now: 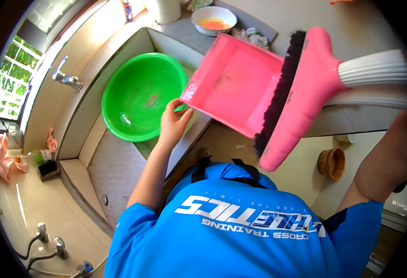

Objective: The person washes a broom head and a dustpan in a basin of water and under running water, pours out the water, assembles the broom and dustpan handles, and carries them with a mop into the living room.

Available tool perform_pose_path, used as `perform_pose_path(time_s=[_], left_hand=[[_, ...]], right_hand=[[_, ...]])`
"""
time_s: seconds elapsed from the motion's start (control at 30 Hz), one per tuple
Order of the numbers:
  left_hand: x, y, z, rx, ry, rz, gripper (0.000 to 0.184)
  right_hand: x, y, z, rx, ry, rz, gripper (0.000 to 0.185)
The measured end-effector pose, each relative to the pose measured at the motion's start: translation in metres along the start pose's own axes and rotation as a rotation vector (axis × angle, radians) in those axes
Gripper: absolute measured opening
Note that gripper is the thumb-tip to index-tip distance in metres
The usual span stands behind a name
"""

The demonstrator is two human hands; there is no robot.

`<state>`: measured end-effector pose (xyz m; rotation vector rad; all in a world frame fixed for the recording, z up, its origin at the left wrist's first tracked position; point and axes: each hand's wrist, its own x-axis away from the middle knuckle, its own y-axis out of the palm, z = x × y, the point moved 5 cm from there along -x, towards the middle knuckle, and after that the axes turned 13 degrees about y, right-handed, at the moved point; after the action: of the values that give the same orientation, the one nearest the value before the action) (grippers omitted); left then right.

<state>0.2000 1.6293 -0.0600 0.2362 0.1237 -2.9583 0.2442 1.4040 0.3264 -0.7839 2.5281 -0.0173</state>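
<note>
My left hand (174,121) pinches the near corner of a pink dustpan (238,81) between thumb and fingers. The pan is tilted, its inside facing me, with a few stains on it. Against its right side lies a pink broom head (303,95) with black bristles (284,88). Two white ribbed handles (375,69) run from broom and pan to the right edge. My right forearm (384,153) reaches up toward them, but the hand is lost in the dark border. Left of the pan, a green basin (143,92) holds what looks like a little water.
The basin sits in a tiled sink (120,171) below a wall tap (69,78). On the ledge behind stands a white bowl (214,21) with something orange inside. A brown pot (331,163) is at lower right. Pipe valves (50,245) stick out at lower left.
</note>
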Motion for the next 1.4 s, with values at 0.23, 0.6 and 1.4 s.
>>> perform_pose_path(time_s=[0.23, 0.6, 1.4], left_hand=[[0.010, 0.043, 0.000, 0.167, -0.008, 0.010, 0.042], [0.049, 0.134, 0.019, 0.207, -0.151, -0.218, 0.037], [0.109, 0.386, 0.027, -0.169, 0.004, -1.202, 0.043]], right_hand=[[0.072, -0.032, -0.035, -0.060, -0.079, 0.040, 0.032], [0.208, -0.066, -0.087, -0.077, -0.204, 0.044, 0.034], [0.506, -0.155, -0.128, 0.342, -0.121, 1.215, 0.021]])
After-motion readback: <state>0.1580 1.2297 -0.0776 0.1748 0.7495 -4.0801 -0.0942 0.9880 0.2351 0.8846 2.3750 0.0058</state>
